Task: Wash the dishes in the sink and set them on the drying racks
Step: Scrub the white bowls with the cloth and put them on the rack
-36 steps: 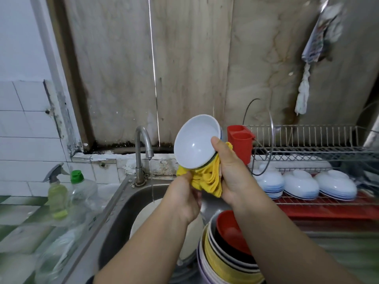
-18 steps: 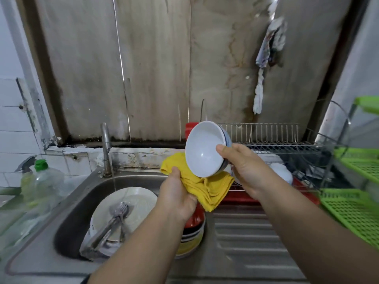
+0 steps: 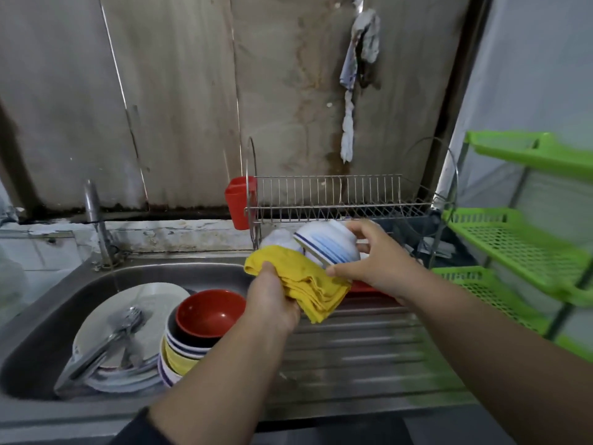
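bowl [image 3: 330,247]: white, blue bands and a dark blue rim line. cloth [image 3: 308,281]: yellow. top bowl of stack [image 3: 210,313]: red inside; bowls beneath it black, white with blue stripes, yellow. plate [image 3: 150,303]: white. cup [image 3: 236,200]: red. shelf rack [image 3: 519,239]: bright green. wire rack [image 3: 330,195]: silver.

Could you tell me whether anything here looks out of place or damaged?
The wall behind the sink is stained, with dark grime along its base. A rag hangs knotted on it. The dishes look intact.
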Action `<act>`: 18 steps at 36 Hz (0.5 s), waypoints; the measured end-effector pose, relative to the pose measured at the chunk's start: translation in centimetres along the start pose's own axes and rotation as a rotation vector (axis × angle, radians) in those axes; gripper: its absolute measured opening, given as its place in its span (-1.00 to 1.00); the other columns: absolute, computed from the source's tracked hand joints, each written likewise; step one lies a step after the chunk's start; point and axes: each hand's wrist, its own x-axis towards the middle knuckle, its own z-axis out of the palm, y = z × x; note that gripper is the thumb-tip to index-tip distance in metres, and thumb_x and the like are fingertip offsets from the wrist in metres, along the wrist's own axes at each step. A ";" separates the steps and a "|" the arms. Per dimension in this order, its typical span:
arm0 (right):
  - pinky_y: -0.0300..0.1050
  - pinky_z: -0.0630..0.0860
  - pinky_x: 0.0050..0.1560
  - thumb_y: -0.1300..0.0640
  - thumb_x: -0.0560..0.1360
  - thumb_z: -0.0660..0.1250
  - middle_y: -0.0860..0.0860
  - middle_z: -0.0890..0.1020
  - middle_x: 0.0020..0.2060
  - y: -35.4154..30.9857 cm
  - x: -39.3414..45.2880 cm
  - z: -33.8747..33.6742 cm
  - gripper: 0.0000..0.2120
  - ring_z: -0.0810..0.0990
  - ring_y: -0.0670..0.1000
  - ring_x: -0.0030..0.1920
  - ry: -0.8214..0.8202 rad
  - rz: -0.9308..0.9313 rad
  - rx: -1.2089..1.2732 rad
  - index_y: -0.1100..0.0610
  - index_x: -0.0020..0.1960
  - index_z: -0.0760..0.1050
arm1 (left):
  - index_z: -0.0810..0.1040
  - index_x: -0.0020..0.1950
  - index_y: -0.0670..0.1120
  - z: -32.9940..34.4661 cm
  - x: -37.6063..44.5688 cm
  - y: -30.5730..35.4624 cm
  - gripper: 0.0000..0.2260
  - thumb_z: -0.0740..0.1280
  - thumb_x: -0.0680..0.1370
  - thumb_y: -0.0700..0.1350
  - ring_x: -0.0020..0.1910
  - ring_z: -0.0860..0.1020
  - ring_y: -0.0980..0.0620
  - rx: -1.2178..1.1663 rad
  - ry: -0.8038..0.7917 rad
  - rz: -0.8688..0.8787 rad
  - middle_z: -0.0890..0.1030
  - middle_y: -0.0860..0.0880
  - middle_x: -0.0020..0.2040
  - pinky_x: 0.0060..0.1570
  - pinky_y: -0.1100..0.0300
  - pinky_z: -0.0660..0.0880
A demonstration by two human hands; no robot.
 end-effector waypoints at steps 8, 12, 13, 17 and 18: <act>-0.21 0.32 0.12 0.15 0.24 0.61 -0.01 0.33 0.24 4.9 2.7 -0.9 -0.19 0.34 -0.04 0.22 0.075 0.057 -0.208 0.08 0.39 0.29 | 0.41 0.36 -0.17 2.1 3.7 -0.4 -0.59 0.12 0.65 0.07 0.23 0.50 -0.23 0.014 0.125 -0.062 0.50 -0.18 0.30 0.13 -0.19 0.44; -0.34 0.20 0.15 0.21 0.24 0.60 0.04 0.29 0.32 6.6 4.2 -0.7 -0.14 0.30 -0.01 0.30 0.090 0.038 -0.324 0.13 0.43 0.26 | 0.40 0.39 -0.14 2.4 6.7 -0.1 -0.60 0.17 0.63 0.04 0.22 0.52 -0.20 0.019 0.159 -0.025 0.51 -0.14 0.30 0.20 -0.19 0.43; -0.34 0.19 0.16 0.21 0.24 0.60 0.04 0.28 0.33 7.2 4.9 -0.5 -0.13 0.28 0.00 0.32 0.086 0.044 -0.348 0.13 0.44 0.25 | 0.40 0.40 -0.13 2.4 7.8 -0.1 -0.61 0.17 0.63 0.03 0.21 0.52 -0.20 0.021 0.174 -0.014 0.51 -0.14 0.30 0.21 -0.19 0.43; -0.19 0.23 0.29 0.22 0.26 0.57 0.00 0.27 0.36 9.3 7.1 0.3 -0.16 0.24 0.01 0.36 0.076 0.025 -0.446 0.09 0.44 0.26 | 0.41 0.39 -0.11 2.8 11.0 0.0 -0.64 0.15 0.63 -0.03 0.21 0.53 -0.18 0.019 0.208 0.035 0.52 -0.13 0.30 0.19 -0.16 0.44; -0.16 0.23 0.32 0.23 0.27 0.56 -0.01 0.26 0.37 9.6 7.3 0.5 -0.17 0.23 0.02 0.37 0.073 0.010 -0.466 0.08 0.45 0.26 | 0.41 0.39 -0.12 2.8 11.3 0.0 -0.64 0.15 0.64 -0.03 0.21 0.53 -0.18 0.027 0.221 0.042 0.53 -0.13 0.29 0.18 -0.14 0.45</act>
